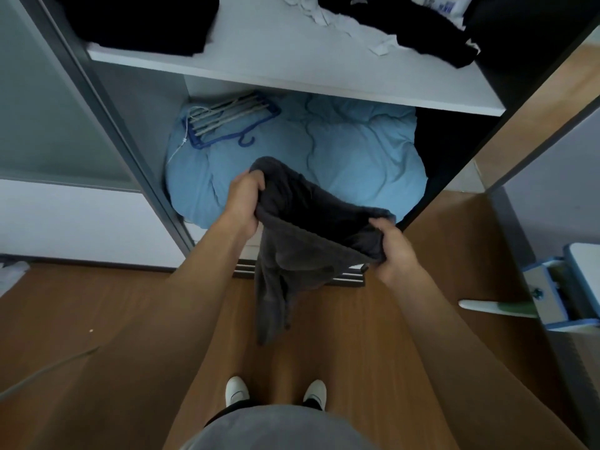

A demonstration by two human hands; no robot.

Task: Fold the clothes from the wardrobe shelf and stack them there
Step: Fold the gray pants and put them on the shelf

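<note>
Folded black clothes [143, 21] are sitting at the left end of the wardrobe shelf [292, 63], with a loose black heap [409, 27] and a crumpled white piece [328, 17] towards its right. Below, a blue duvet [357, 147] is bulging out. We are holding a dark grey garment [311, 222] over the duvet's front edge, our left grip [243, 203] and right grip [393, 251] each clutching its top edge. Blue hangers [227, 121] are resting on the duvet's back left.

Top edge is cutting off black folded stack [139, 24] and white garment [308, 6]; dark grey garment [311, 222] is hiding fingertips of left hand [242, 206] and right hand [394, 248].
</note>
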